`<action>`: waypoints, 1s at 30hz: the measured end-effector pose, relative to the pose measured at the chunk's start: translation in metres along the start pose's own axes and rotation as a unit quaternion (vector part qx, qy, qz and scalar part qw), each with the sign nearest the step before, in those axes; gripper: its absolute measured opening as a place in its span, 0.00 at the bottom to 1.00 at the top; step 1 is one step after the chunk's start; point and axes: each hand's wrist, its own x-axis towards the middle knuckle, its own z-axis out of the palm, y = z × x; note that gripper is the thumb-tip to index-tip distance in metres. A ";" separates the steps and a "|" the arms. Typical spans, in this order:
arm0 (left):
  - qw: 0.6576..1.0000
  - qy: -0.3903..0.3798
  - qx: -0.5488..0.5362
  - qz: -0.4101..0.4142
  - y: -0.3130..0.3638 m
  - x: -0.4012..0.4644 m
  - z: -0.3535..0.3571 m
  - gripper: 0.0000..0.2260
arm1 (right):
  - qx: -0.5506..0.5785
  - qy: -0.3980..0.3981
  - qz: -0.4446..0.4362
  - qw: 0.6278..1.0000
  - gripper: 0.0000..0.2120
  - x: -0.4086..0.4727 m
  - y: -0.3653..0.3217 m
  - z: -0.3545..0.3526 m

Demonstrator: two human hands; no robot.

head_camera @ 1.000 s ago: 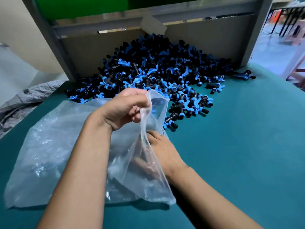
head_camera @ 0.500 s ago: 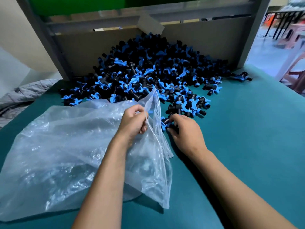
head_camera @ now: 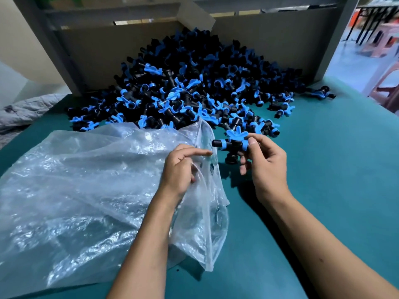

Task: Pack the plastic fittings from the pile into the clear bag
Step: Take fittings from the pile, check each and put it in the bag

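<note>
Holding one fitting (head_camera: 232, 145) with curled fingers, the right hand (head_camera: 264, 162) is just right of the bag (head_camera: 86, 190) mouth. The fitting lies sideways, one end aimed at the opening. The left hand (head_camera: 181, 169) pinches the bag's edge. The pile (head_camera: 183, 89) sits behind.
</note>
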 end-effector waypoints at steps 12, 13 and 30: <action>0.997 -0.009 -0.043 0.059 0.002 -0.004 0.009 0.08 | -0.009 -0.131 0.033 0.991 0.04 0.000 0.005 -0.004; 0.997 -0.008 -0.045 0.062 0.001 -0.004 0.011 0.06 | -0.015 -0.140 0.034 0.990 0.04 0.000 0.006 -0.004; 0.996 -0.007 -0.090 -0.011 -0.006 -0.002 0.007 0.02 | 0.042 -0.076 0.084 0.993 0.03 0.006 0.006 -0.006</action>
